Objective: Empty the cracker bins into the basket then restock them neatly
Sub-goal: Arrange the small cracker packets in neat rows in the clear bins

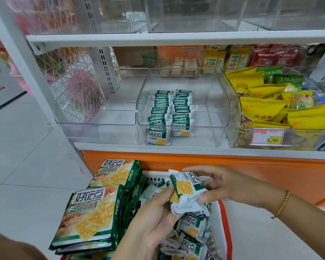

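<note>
**While the middle bin holds two rows, both hands hold packets over the basket**

Where the shelf crosses the centre of the frame, a clear middle bin (217,117) holds small green-and-white cracker packets (169,113) in two rows side by side, left of the bin's centre. Each row runs from the bin's front wall toward its back. The packets stand on end and overlap, and the front ones show their printed faces with the title uppermost. The right bin (233,128) is heaped with yellow and green snack bags (266,107) and carries a price tag (267,136) on its front.

At the bottom of the frame, a basket (223,222) with a white wall and a red rim holds large cracker bags (94,212) stacked at its left side, faces up. Loose small packets (190,229) are piled at its right.

Above the basket, just below centre, a held packet (186,186) lies face up and tilted. Its long axis runs diagonally, with the title end toward the upper right and the cracker picture toward the lower left. A second packet (188,205) sits under it, silvery back showing.

The left hand (154,222) grips the pair from the lower left, thumb laid on the edge and fingers curled beneath. The right hand (219,184) pinches them from the right, fingertips on the upper edge and thumb on the lower right corner. A gold bracelet (282,205) circles that wrist.
</note>
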`<state>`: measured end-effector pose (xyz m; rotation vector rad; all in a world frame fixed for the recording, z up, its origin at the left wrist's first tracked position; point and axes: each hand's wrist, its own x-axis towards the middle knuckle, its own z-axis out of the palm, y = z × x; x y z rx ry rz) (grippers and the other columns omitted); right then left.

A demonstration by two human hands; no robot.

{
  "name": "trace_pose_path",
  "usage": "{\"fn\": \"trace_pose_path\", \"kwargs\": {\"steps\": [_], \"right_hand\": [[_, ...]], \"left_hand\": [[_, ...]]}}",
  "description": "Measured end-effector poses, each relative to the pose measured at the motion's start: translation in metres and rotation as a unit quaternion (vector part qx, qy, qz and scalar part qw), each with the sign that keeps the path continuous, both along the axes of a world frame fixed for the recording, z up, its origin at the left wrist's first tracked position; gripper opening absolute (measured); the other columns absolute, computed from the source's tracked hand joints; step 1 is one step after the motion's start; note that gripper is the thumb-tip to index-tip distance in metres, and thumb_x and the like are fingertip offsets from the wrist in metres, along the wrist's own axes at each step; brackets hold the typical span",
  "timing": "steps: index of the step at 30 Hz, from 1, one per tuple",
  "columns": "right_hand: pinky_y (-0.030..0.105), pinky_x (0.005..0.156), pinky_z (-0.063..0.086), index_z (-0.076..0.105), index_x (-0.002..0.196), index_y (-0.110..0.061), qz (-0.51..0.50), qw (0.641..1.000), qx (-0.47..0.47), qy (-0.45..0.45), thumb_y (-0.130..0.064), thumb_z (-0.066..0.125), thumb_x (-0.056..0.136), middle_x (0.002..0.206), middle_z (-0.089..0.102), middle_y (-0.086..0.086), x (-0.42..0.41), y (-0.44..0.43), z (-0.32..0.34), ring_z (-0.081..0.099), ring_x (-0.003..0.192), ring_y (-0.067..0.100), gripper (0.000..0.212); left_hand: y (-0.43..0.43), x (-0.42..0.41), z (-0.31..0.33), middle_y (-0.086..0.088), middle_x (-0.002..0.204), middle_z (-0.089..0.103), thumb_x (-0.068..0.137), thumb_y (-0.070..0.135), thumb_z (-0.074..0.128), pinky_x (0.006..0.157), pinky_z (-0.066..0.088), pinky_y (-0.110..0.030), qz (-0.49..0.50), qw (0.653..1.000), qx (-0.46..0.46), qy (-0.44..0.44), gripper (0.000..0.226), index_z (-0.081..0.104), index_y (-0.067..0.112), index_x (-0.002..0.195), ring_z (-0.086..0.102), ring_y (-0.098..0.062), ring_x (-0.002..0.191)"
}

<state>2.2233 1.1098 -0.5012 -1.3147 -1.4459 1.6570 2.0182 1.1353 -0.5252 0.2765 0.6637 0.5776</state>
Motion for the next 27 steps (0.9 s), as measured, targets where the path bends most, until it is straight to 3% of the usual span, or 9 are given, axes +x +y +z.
{"fn": "trace_pose_path", "kwargs": {"steps": [2, 6, 10, 13, 15, 17, 20, 24, 27], "right_hand": [[0.032, 0.087, 0.054, 0.051, 0.134, -0.031, 0.006, 1.0, 0.002, 0.004, -0.003, 0.072, 0.082, 0.138, 0.051, 0.002, -0.002, 0.001, 0.0, 0.064, 0.113, 0.024, 0.063], [0.04, 0.092, 0.054, 0.052, 0.133, -0.034, 0.013, 1.0, 0.001, -0.016, -0.002, 0.072, 0.082, 0.132, 0.059, -0.005, -0.004, 0.003, 0.0, 0.065, 0.11, 0.021, 0.064], [0.037, 0.093, 0.054, 0.052, 0.131, -0.046, -0.019, 0.999, 0.038, -0.026, -0.006, 0.077, 0.079, 0.127, 0.063, -0.009, -0.01, 0.008, 0.006, 0.064, 0.11, 0.015, 0.07], [0.03, 0.09, 0.053, 0.039, 0.136, -0.056, -0.048, 0.996, 0.069, -0.023, -0.038, 0.082, 0.07, 0.136, 0.05, -0.016, -0.01, 0.015, 0.011, 0.063, 0.112, 0.012, 0.081], [0.031, 0.091, 0.053, 0.033, 0.142, -0.046, -0.088, 0.995, 0.054, 0.015, -0.06, 0.083, 0.057, 0.139, 0.048, -0.004, -0.008, 0.021, 0.01, 0.064, 0.112, 0.016, 0.099], [0.034, 0.093, 0.053, 0.036, 0.142, -0.032, -0.107, 0.992, 0.03, 0.064, -0.065, 0.084, 0.049, 0.135, 0.052, 0.006, -0.009, 0.027, 0.009, 0.064, 0.112, 0.019, 0.109], [0.032, 0.093, 0.053, 0.047, 0.132, -0.032, -0.118, 0.989, 0.088, 0.028, -0.054, 0.08, 0.063, 0.126, 0.062, 0.0, -0.016, 0.035, 0.017, 0.064, 0.111, 0.016, 0.079], [0.03, 0.085, 0.056, 0.058, 0.118, -0.024, -0.189, 0.971, 0.145, 0.011, -0.048, 0.079, 0.071, 0.114, 0.069, 0.001, -0.019, 0.054, 0.033, 0.066, 0.105, 0.017, 0.057], [0.027, 0.078, 0.056, 0.059, 0.114, -0.022, -0.225, 0.959, 0.166, 0.039, -0.042, 0.077, 0.067, 0.106, 0.07, -0.003, -0.011, 0.071, 0.049, 0.068, 0.098, 0.015, 0.055]], "left_hand": [[0.003, -0.005, -0.001, -0.03, 0.113, 0.064, 0.085, 0.017, 0.05, 0.083, 0.053, -0.048, -0.018, 1.0, 0.007, 0.008, 0.035, 0.062, -0.006, 0.109, 0.066, -0.037, 0.097], [0.011, -0.012, 0.001, -0.028, 0.116, 0.063, 0.086, 0.027, 0.058, 0.09, 0.053, -0.048, -0.045, 0.997, 0.049, 0.028, 0.044, 0.064, -0.005, 0.115, 0.062, -0.038, 0.108], [0.018, -0.005, 0.008, -0.031, 0.115, 0.063, 0.075, 0.005, 0.073, 0.082, 0.058, -0.039, -0.041, 0.991, 0.119, 0.045, 0.053, 0.054, -0.019, 0.118, 0.065, -0.034, 0.096], [0.028, 0.004, 0.016, -0.023, 0.102, 0.069, 0.067, 0.0, 0.075, 0.075, 0.057, -0.034, -0.001, 0.983, 0.166, 0.082, 0.043, 0.059, -0.012, 0.105, 0.067, -0.027, 0.084], [0.034, 0.012, 0.024, -0.018, 0.096, 0.07, 0.069, -0.001, 0.074, 0.08, 0.053, -0.035, 0.042, 0.975, 0.189, 0.107, 0.036, 0.06, -0.005, 0.102, 0.066, -0.025, 0.083], [0.04, 0.02, 0.033, -0.015, 0.093, 0.069, 0.077, -0.004, 0.068, 0.083, 0.05, -0.035, 0.077, 0.965, 0.212, 0.132, 0.027, 0.058, -0.001, 0.102, 0.064, -0.022, 0.082], [0.048, 0.029, 0.049, -0.005, 0.081, 0.068, 0.084, -0.004, 0.061, 0.065, 0.051, -0.017, 0.082, 0.945, 0.263, 0.178, 0.021, 0.056, 0.003, 0.103, 0.065, -0.007, 0.068], [0.064, 0.038, 0.073, 0.004, 0.09, 0.07, 0.084, 0.01, 0.067, 0.067, 0.048, -0.015, 0.04, 0.906, 0.357, 0.226, 0.025, 0.055, 0.028, 0.098, 0.067, -0.001, 0.08], [0.088, 0.04, 0.094, 0.003, 0.086, 0.068, 0.085, 0.015, 0.068, 0.067, 0.049, -0.015, 0.004, 0.873, 0.418, 0.251, 0.016, 0.06, 0.017, 0.098, 0.064, -0.001, 0.071]]}}
